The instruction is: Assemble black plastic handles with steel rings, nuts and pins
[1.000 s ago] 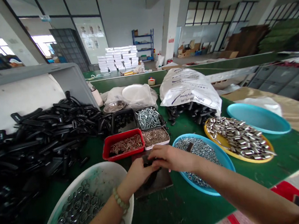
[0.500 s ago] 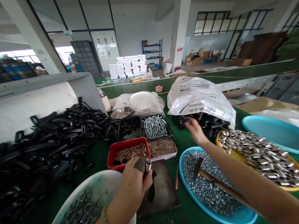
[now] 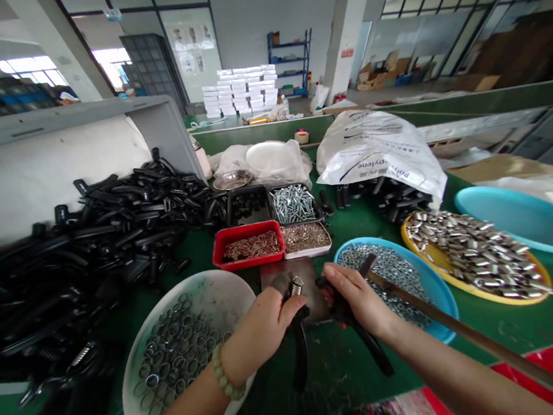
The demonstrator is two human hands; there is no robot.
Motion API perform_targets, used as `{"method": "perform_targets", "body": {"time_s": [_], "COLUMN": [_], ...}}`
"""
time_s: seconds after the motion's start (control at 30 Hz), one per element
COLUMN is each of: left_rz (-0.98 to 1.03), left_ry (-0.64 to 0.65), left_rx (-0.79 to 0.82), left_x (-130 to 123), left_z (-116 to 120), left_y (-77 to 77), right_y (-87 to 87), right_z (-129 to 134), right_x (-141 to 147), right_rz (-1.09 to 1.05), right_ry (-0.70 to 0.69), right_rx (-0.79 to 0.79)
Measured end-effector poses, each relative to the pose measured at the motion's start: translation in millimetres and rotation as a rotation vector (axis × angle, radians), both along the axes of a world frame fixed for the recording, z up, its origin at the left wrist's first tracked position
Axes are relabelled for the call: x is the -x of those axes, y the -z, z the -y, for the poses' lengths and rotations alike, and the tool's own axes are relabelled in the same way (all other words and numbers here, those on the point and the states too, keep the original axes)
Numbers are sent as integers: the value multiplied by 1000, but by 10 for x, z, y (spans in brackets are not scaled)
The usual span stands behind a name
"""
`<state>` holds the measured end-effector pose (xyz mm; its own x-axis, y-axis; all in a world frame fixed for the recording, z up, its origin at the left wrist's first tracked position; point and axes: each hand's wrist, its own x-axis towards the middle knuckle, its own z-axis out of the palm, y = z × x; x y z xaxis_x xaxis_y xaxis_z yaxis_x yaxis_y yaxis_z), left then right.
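Both hands are working right in the middle of the green counter. The left hand is closed tight around a black plastic handle, with a coiled metal spring sticking out the top. The right hand is wrapped around a second black handle. Both handles sit over a dark flat plate, but I can't tell if they're touching it.

Around 7 o'clock there's a white basin full of metal rings. At 2 o'clock, a blue basin of hex nuts has a hammer in it, with its wooden handle running off toward 4 o'clock. Past that is a yellow tray of metal sleeves. At 12 o'clock are a red tray of nails and a tray of screws. A big heap of black handles sits at 10 o'clock, and a white polypropylene sack at 1 o'clock.
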<state>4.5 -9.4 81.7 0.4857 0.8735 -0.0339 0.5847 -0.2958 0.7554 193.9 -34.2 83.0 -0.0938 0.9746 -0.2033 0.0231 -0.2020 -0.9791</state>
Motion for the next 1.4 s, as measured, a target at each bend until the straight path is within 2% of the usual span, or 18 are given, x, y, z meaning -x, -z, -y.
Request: {"method": "perform_targets", "body": {"time_s": [0.13, 0.27, 0.33, 0.4, 0.47, 0.53, 0.73, 0.8, 0.83, 0.9, 0.97, 1.07, 1.13, 1.2, 1.27, 1.33, 1.4], "left_rz": [-30, -105, -189, -264, -289, -247, -6, 33, 51, 101, 144, 23, -176, -338, -390, -400, -460], "left_ry": [49, 85, 122, 187, 236, 204, -26, -42, -37, -12, -25, -12, 128, 276, 326, 243, 34], "left_rx": [-48, -140, -189, -212, -207, -192, -113, -85, -64, -26, -56, -229, -327, -361, -348, -328, -321], "left_x": [-22, -11, 23, 57, 68, 40, -133, -94, -46, 77, 167, 103, -49, -183, -216, -129, 21], "left_z": [50, 28, 4, -14, -17, 1, 113, 113, 97, 44, -15, -36, 2, 18, -81, -357, -780], "left_y": [-62, -56, -29, 1, 28, 48, 60, 26, 1, -43, -44, 94, 254, 398, 466, 439, 363], "right_y": [-67, -115, -134, -152, -164, -166, -71, -7, 25, 77, 109, 161, 229, 316, 397, 448, 455], "right_z": [-29, -42, -43, -44, -45, -45, 3, -14, -57, -243, -572, -1193, -1545, -1776, -1892, -1934, -1944], "right_x": [83, 104, 86, 76, 98, 161, 401, 385, 349, 242, 154, 203, 346, 490, 570, 576, 540], "right_rz": [-7, 206, 345, 440, 476, 459, 259, 208, 191, 210, 394, 1087, 1378, 1450, 1454, 1456, 1438], "right_ry": [-26, -31, -93, -190, -225, -163, 47, 56, 14, -116, -226, -354, -471, -545, -584, -606, -601], "right_rx": [72, -99, -181, -199, -198, -195, -248, -260, -263, -299, -419, -617, -652, -653, -652, -665, -689]}}
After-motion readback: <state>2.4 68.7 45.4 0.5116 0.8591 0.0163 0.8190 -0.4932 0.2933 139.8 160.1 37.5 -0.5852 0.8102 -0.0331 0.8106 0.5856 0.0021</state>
